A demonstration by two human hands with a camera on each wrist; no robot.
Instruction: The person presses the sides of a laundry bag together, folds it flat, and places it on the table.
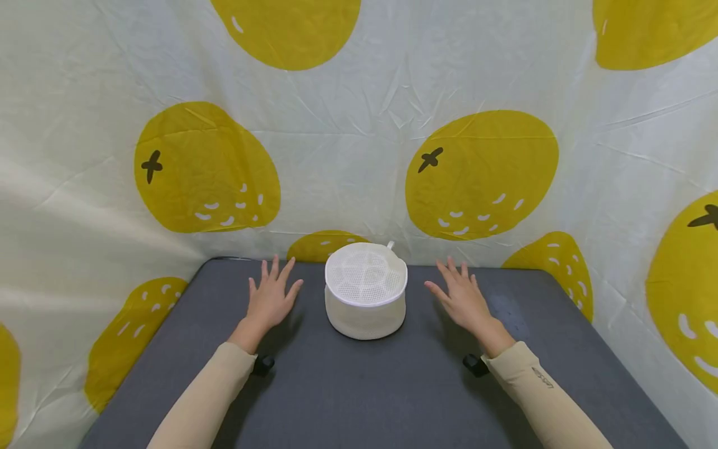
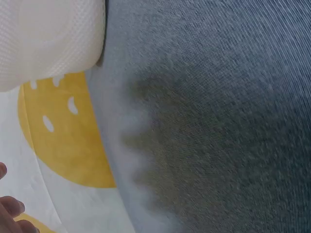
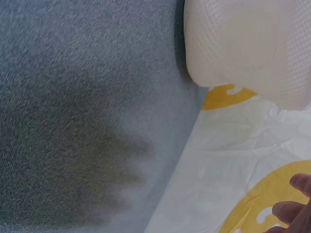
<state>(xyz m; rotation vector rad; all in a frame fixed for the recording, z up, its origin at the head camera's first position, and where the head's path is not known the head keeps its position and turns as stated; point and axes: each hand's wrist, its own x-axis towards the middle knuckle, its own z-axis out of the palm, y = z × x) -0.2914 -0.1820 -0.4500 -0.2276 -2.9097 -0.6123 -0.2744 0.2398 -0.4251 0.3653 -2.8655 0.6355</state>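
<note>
A round white mesh laundry bag (image 1: 366, 299) with a netted top and a white rim stands upright on the dark grey table (image 1: 370, 393). To its left my left hand (image 1: 271, 299) hovers over the table, fingers spread and holding nothing. On the other side my right hand (image 1: 462, 295) is held up the same way, fingers apart. Both hands are clear of the bag. In the left wrist view the bag's side (image 2: 48, 39) fills the upper left corner, with a few fingertips (image 2: 12, 206) low at the left edge. The right wrist view has the bag (image 3: 243, 43) at upper right.
A white cloth with large yellow fruit prints (image 1: 348, 168) hangs behind the table and along its sides. A small pull tab (image 1: 391, 245) sticks up from the bag's back rim. Dark wrist devices (image 1: 475, 365) sit under both sleeve cuffs. Hand shadows fall on the tabletop.
</note>
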